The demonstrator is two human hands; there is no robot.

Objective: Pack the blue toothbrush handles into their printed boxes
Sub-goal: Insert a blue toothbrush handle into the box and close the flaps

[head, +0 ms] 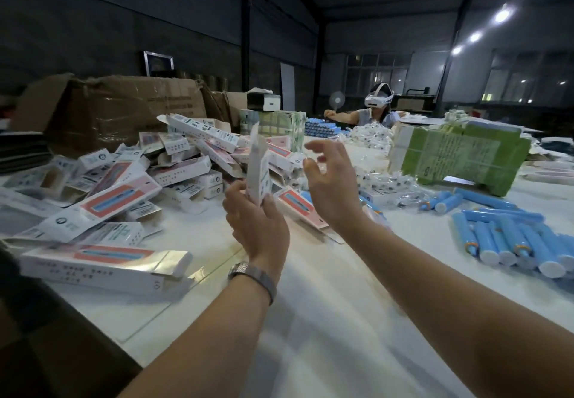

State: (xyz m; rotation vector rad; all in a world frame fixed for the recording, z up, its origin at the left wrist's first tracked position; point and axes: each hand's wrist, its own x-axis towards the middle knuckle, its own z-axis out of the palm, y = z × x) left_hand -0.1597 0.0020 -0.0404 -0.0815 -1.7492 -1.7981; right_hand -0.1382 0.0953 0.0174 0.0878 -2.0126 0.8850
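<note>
Our left hand [256, 220] grips an upright printed box [259, 166]; our right hand [334, 184] hovers just beside it, fingers spread, holding nothing. Behind them a heap of boxes [130, 180] crowds the table [326, 320] — blue handles [512, 242] lie well apart, to the right.

Glossy printed card boxes [93, 208], smooth blue plastic handles [509, 239], metal watch band [253, 276], crumpled brown cardboard carton [124, 108]
</note>
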